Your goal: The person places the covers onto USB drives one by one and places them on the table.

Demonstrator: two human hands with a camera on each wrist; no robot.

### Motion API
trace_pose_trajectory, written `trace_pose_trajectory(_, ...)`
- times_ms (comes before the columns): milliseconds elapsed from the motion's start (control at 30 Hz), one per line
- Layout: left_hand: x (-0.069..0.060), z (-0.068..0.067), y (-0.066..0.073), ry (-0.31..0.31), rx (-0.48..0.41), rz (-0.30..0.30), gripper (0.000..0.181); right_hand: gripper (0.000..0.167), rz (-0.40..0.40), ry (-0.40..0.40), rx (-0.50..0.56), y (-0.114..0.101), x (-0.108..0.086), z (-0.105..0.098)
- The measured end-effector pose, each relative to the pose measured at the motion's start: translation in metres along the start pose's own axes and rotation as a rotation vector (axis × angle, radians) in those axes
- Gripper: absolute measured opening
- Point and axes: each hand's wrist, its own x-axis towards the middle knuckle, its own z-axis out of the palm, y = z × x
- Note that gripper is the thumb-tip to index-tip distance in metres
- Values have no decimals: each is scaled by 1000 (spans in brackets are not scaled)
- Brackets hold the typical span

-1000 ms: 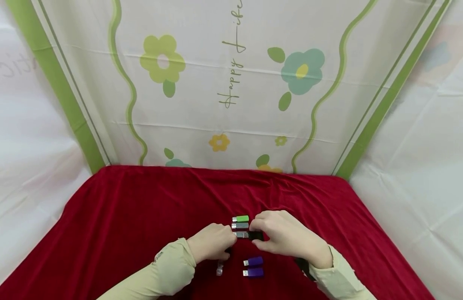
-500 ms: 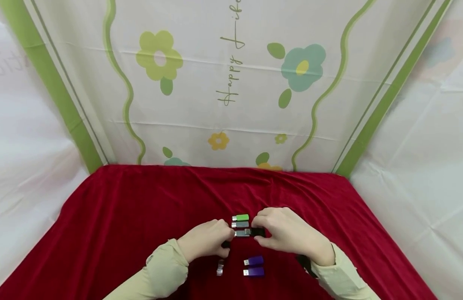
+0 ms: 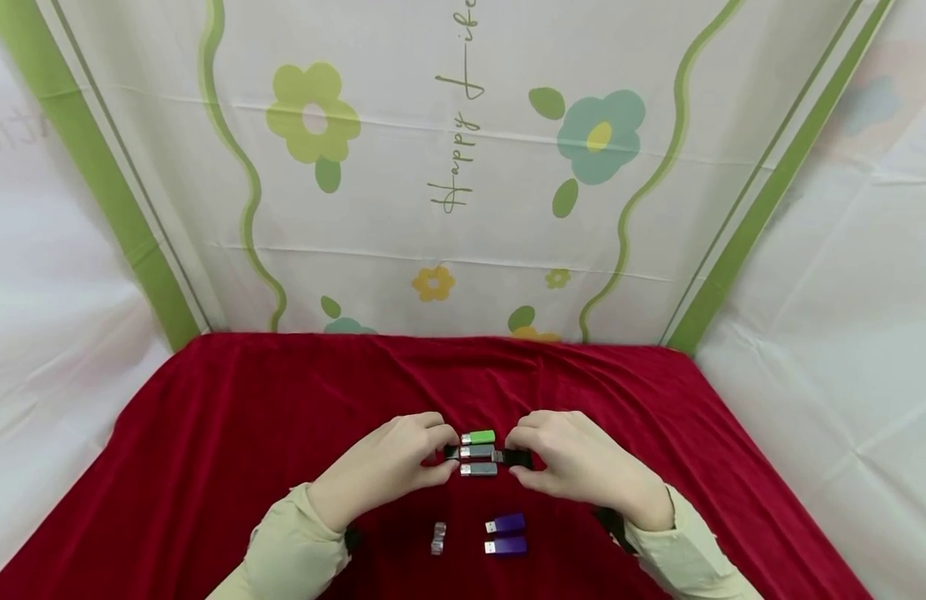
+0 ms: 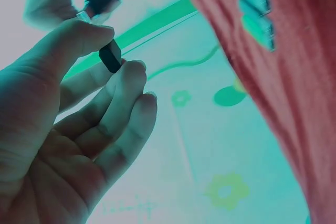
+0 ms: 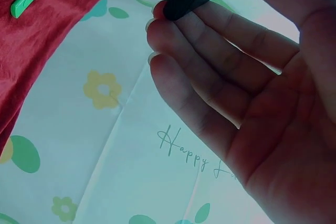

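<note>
Above the red cloth (image 3: 282, 417), your left hand (image 3: 383, 458) pinches a small black piece (image 4: 110, 56) and your right hand (image 3: 568, 454) a black memory stick (image 3: 518, 458), both probably light, stiff and slightly slippery, best gripped by their sides.

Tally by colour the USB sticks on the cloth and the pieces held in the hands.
Green stick: 1
Grey sticks: 2
Purple sticks: 2
Black pieces, held: 2
Total: 7
</note>
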Motion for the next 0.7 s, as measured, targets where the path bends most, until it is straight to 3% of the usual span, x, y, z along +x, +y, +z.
trace_pose_trajectory(133,-3,-9,5,109,16,43,14,18,-10,18,-1,1,-1,-1)
trace_pose_trajectory(233,-4,-13,9,157,27,62,16,19,-10,25,0,2,-1,-2)
trace_pose_trajectory(467,-4,-12,13,188,41,85,17,19,-11,42,21,3,-5,0)
trace_pose_trajectory(700,0,-8,13,231,58,58,20,19,-38,73,-2,6,-3,-1)
